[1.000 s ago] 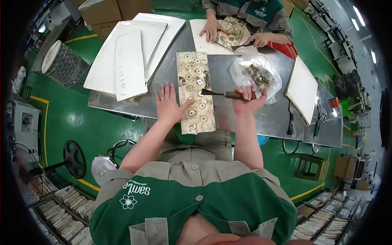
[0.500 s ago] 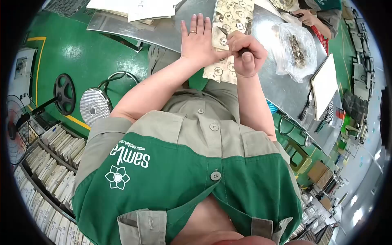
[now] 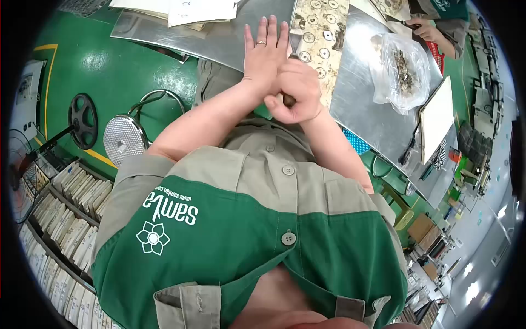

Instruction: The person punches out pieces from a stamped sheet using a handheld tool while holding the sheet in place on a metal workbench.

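My left hand [image 3: 264, 57] lies flat with fingers extended at the left edge of a stained beige board [image 3: 335, 33] printed with rows of circles. Beside it, my right hand [image 3: 297, 88] is closed around a dark-handled tool [image 3: 289, 100], whose handle end shows below the fist. Most of the tool is hidden by the fist, so its kind is unclear. Both hands touch or overlap near the left thumb. The board rests on a metal table [image 3: 359, 71].
A clear plastic bag [image 3: 404, 74] with dark scraps lies on the right of the table, near a pale board [image 3: 436, 118]. Papers [image 3: 200, 11] are at the top left. A co-worker's hand [image 3: 427, 30] holds a dark tool at the upper right. A round stool [image 3: 125, 138] stands left.
My right hand has moved left and slightly down with the tool, from over the board to against my left hand. The left hand stays flat in nearly the same place.
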Available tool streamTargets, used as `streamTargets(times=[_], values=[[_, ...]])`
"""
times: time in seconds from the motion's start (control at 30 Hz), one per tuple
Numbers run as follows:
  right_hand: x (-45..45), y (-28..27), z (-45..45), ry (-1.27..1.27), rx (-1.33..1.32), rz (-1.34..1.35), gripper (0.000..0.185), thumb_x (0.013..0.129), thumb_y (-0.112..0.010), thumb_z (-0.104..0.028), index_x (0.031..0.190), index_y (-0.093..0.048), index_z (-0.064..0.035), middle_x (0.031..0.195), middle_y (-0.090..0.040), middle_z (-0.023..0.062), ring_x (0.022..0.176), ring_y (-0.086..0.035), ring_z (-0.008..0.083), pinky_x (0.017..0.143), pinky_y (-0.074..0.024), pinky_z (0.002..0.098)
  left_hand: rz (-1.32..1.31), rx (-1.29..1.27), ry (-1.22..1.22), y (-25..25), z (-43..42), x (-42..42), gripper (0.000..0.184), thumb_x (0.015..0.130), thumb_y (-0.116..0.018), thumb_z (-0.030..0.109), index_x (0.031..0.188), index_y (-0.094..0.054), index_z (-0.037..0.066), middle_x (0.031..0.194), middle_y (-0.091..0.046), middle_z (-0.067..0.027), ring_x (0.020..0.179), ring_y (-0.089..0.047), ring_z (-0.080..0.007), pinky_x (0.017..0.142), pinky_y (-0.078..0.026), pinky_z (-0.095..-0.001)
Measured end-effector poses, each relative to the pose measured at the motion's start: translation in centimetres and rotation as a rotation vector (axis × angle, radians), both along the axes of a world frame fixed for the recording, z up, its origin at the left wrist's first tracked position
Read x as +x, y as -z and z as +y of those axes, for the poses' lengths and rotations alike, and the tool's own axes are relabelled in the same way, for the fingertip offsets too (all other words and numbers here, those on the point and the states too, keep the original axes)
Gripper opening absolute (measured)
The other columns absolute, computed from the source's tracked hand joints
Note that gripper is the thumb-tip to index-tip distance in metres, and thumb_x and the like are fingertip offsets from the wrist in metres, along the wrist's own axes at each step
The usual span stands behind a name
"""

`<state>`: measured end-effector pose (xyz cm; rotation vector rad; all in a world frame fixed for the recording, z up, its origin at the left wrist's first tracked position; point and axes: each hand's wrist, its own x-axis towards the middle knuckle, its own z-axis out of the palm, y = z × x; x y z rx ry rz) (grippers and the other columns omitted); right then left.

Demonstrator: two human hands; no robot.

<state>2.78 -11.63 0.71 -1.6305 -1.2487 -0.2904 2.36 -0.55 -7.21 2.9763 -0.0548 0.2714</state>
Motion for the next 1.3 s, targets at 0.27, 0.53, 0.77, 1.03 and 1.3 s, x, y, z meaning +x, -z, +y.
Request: streamTargets(times=[0.27,0.53,0.77,1.03,1.3], values=[[1.3,0.4,0.2,0.03,0.048,0.015,0.021,0.077,-0.073,-0.017,0.066,-0.058,-0.0074,0.057,-0.049,0.0051,0.051,-0.049,0.0246,0.05,-0.0374,0.035,0.045,0.082,-0.005,0.0,0.0,0.0,0.071,0.1,-0.043,0.036,0.16,-0.022,0.005,0.165,-0.022,-0.0231,0.155,-0.018,-0.0381,0.122,-0.002,-0.0666],[1.3,-0.4,0.5,0.037,-0.025,-0.027,0.018,0.073,-0.072,-0.013,0.065,-0.057,-0.0079,0.057,-0.05,0.004,0.051,-0.048,0.0235,0.05,-0.038,0.0348,0.007,0.104,-0.001,0.4,0.1,-0.3,0.074,0.098,-0.048,0.036,0.16,-0.023,0.006,0.166,-0.02,-0.0229,0.155,-0.016,-0.039,0.121,-0.001,-0.067],[0.9,-0.7,-1.0,0.08,-0.023,0.017,0.011,0.074,-0.07,-0.007,0.068,-0.061,-0.0046,0.058,-0.051,0.0069,0.049,-0.048,0.0248,0.05,-0.0376,0.0356,0.069,-0.042,0.004,-1.5,0.4,-0.6,0.079,0.095,-0.051,0.039,0.159,-0.024,0.002,0.165,-0.022,-0.0257,0.155,-0.017,-0.0396,0.121,0.0,-0.0662],[0.5,-0.2,-0.9,0.065,0.045,0.001,0.022,0.064,-0.075,-0.013,0.058,-0.054,-0.011,0.052,-0.047,0.0028,0.047,-0.05,0.0235,0.048,-0.0388,0.033,0.068,0.093,0.011,-0.7,0.1,-0.2,0.1,0.084,-0.058,0.052,0.16,-0.021,-0.002,0.164,-0.018,-0.0301,0.156,-0.01,-0.0429,0.121,0.003,-0.0661],[1.1,-0.2,-1.5,0.083,0.0,0.079,0.017,0.077,-0.071,-0.014,0.068,-0.059,-0.0039,0.058,-0.049,0.0077,0.054,-0.049,0.0256,0.052,-0.0386,0.0349,0.114,-0.002,-0.018,-1.4,0.2,0.1,0.088,0.092,-0.051,0.05,0.161,-0.021,0.005,0.167,-0.016,-0.0252,0.157,-0.009,-0.0403,0.121,-0.001,-0.0661]])
